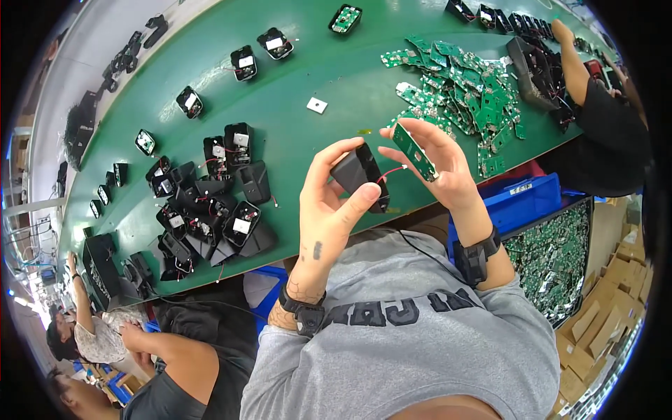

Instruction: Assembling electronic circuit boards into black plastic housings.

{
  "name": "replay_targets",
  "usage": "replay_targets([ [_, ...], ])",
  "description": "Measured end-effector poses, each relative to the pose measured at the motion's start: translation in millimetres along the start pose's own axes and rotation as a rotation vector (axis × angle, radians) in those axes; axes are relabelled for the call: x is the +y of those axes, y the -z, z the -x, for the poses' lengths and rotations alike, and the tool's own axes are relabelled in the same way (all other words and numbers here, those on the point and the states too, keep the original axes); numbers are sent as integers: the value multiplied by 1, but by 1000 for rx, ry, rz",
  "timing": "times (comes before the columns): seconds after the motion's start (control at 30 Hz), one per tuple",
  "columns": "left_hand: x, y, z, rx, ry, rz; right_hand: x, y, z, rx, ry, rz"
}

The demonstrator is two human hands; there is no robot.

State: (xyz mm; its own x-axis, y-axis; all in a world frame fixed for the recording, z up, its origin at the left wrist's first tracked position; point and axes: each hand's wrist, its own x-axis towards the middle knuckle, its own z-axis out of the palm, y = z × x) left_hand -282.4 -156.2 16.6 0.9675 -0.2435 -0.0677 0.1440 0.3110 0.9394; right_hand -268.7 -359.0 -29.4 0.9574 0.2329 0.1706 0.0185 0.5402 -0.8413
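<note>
My left hand (330, 194) is closed round a black plastic housing (355, 173), its thumb along the near side. A thin red wire with a small white connector (404, 166) sticks out of the housing toward the right. In my right hand (442, 159) a green circuit board (414, 151) stands on edge between thumb and fingers, a little apart from the connector. Both hands are above the near edge of the green table (294, 105). Beyond my right hand spreads a heap of green circuit boards (469, 91).
Left of my hands lies a pile of black housings (210, 199) with wires. Several housings with parts inside, such as one (274, 43), line the far side. A small white piece (316, 105) lies mid-table. A blue bin (514, 203) stands at right. Co-workers sit on both sides.
</note>
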Motion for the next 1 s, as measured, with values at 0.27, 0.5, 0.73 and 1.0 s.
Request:
replay_targets([
  [0.27,0,4,4,27,-80,18,15,-8,8,8,-95,-56],
  [0.5,-2,3,4,-20,-53,-3,15,-11,3,40,-75,-75],
  [0.73,-5,-3,2,-49,-5,-10,15,-4,9,16,-47,-23],
  [1.0,-18,4,-1,-67,259,158,-13,-19,7,-189,-38,601],
])
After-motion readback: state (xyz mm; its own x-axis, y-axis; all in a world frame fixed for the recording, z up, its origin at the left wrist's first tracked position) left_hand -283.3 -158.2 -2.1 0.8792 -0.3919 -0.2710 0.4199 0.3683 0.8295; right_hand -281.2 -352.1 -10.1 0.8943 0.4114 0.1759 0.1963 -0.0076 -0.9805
